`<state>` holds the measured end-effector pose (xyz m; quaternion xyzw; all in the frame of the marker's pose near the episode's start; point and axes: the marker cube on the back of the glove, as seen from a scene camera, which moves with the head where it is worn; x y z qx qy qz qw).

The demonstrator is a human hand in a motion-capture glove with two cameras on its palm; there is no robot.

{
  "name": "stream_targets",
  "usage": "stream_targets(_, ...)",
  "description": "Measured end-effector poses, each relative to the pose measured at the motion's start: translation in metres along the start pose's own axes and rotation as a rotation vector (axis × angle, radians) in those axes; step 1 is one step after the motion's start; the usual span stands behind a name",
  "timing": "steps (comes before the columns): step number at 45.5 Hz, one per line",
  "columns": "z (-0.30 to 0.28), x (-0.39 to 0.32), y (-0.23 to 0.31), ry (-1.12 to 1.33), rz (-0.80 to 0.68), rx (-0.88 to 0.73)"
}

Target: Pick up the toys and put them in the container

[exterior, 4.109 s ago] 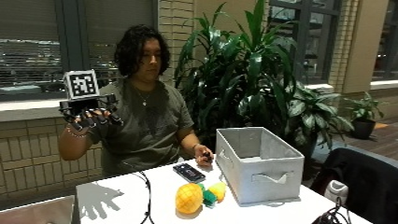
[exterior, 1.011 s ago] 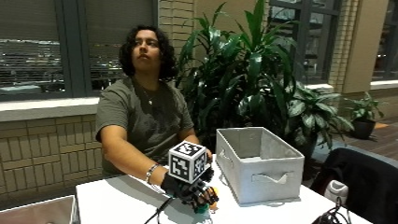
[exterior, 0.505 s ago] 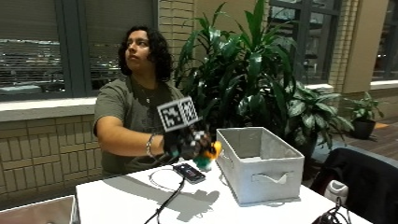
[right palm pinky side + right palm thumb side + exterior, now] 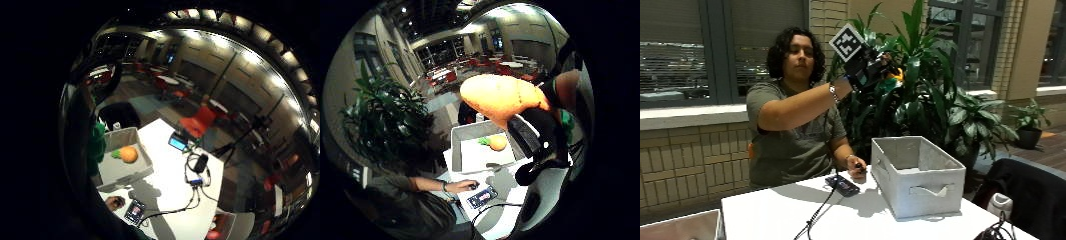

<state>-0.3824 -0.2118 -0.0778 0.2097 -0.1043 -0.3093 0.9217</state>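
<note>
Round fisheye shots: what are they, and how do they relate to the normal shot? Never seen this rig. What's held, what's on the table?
There is no robot here. A person at a white table works with a black-gloved right hand. The normal shot comes from a camera across the table. The two round ones come from cameras on that hand's palm, one by the thumb and one by the little finger, looking out at what is below.

The hand is raised high above the grey container and grips an orange and green toy, which looms large in the thumb-side view. Another orange toy with green leaves already lies inside the container. On the table beside it lies a phone with a cable, next to the person's bare hand.
</note>
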Motion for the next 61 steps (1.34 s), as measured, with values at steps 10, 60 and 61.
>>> stream_targets(10, 0.037, 0.003, -0.022, -0.139, 0.133, -0.111)
stream_targets(60, 0.118, 0.107, 0.311, -0.131, 0.167, -0.350)
stream_targets(61, 0.118, 0.107, 0.312, -0.132, 0.168, -0.349)
